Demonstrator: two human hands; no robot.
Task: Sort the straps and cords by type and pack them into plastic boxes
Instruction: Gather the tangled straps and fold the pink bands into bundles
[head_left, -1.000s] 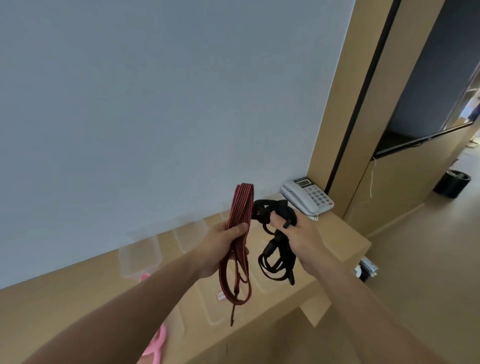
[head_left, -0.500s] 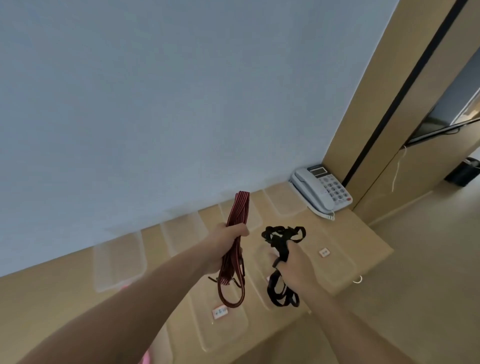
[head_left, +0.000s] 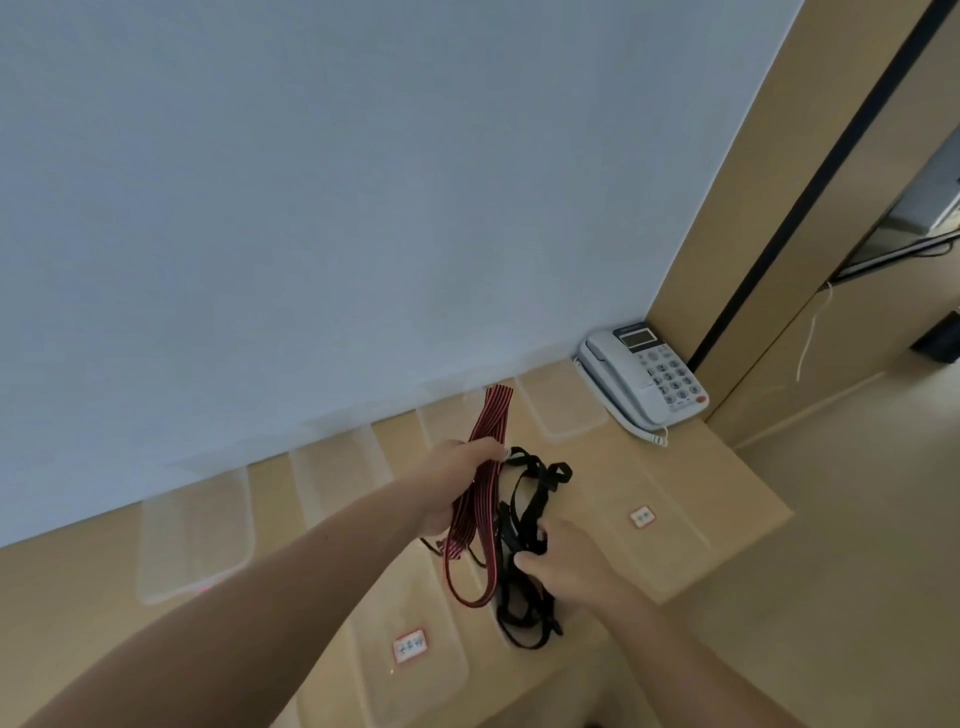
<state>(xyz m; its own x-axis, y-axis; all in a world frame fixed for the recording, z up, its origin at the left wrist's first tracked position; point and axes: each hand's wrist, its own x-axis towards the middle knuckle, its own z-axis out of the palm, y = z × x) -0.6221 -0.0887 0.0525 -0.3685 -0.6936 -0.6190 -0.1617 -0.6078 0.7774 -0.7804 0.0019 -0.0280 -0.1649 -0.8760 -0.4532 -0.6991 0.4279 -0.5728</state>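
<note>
- The left hand (head_left: 457, 486) has its fingers curled round a folded red striped strap (head_left: 493, 415) — its loops hang below the fist, above the wooden counter (head_left: 727, 483).
- The right hand (head_left: 569, 566) grips a tangled black strap bundle (head_left: 540, 480), just beside the red one, with its lower loops dangling near the counter's front edge.
- Clear plastic boxes (head_left: 195, 535) lie in a row by the wall, and labelled boxes (head_left: 431, 686) lie nearer the front.
- Sorting looks underway, but these two are not packed — both hang in the air, in no box.
- A pink smudge at the leftmost box may be something already packed, but it is too blurred to tell.
- A telephone (head_left: 644, 379) sits at the counter's far corner.
</note>
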